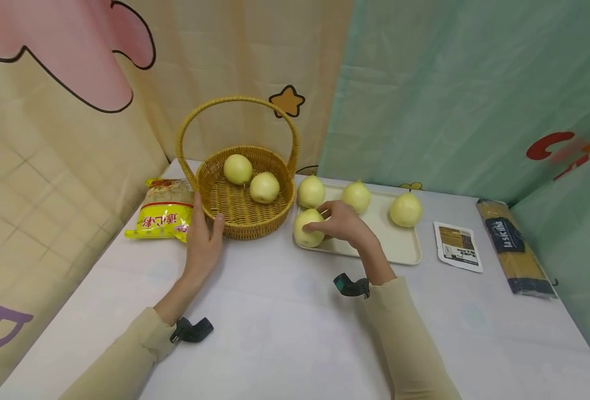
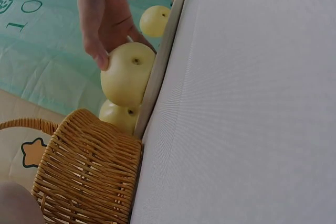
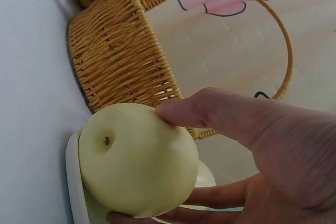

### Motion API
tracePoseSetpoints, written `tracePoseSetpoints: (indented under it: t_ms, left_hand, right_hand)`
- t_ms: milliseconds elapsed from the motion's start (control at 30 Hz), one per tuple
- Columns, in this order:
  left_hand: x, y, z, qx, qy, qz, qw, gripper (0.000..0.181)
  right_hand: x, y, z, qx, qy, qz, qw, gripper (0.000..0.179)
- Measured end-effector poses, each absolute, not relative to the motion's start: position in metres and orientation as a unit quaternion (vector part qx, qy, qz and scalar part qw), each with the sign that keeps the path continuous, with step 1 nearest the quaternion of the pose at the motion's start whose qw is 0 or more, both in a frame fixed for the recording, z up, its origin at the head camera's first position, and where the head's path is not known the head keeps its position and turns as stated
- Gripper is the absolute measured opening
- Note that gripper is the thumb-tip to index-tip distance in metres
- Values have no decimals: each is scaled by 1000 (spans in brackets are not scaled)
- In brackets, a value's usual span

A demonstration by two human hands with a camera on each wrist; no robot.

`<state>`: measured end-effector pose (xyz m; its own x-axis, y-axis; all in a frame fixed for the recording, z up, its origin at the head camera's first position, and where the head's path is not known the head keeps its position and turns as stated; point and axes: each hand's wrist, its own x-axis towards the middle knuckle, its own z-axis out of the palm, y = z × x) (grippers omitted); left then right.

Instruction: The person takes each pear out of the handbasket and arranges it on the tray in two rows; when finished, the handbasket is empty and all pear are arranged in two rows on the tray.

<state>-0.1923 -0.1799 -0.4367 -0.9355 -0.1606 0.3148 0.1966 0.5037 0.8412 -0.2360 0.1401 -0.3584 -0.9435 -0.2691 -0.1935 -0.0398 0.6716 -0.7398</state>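
My right hand (image 1: 345, 222) grips a pale yellow pear (image 1: 308, 229) at the tray's front left corner, thumb on one side and fingers on the other. In the right wrist view this pear (image 3: 139, 161) sits right at the tray's rim. Three more pears, including one at the right (image 1: 405, 210), rest on the cream tray (image 1: 395, 253). Left of it stands a woven basket (image 1: 255, 230) with a tall handle and two pears (image 1: 237, 169) inside. My left hand (image 1: 202, 244) rests against the basket's left side, fingers extended and thumb at its front.
A yellow bag of macaroni (image 1: 162, 214) lies left of the basket. Right of the tray are a flat white-and-brown pouch (image 1: 458, 246) and a long pack of spaghetti (image 1: 515, 247). Printed curtains (image 1: 425, 94) hang behind the white-covered table (image 1: 275, 333).
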Motion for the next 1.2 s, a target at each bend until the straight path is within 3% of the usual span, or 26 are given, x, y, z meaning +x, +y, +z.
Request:
tracePoseSetpoints:
  t_ms: [300, 533, 967, 1200]
  left_hand:
    - [-193, -180, -435, -15, -850, -495, 178, 77]
    - [-194, -182, -434, -13, -851, -494, 178, 77]
    - [-193, -182, -434, -12, -848, -499, 176, 77]
    - [-193, -178, -439, -9, -844, -503, 186, 77]
  right_hand:
    - [-236, 144, -355, -88, 874, -437, 193, 65]
    - [-236, 150, -350, -83, 871, -446, 190, 71]
    - [-235, 151, -334, -83, 896, -432, 55, 62]
    - [-232, 142, -336, -113, 892, -437, 18, 54]
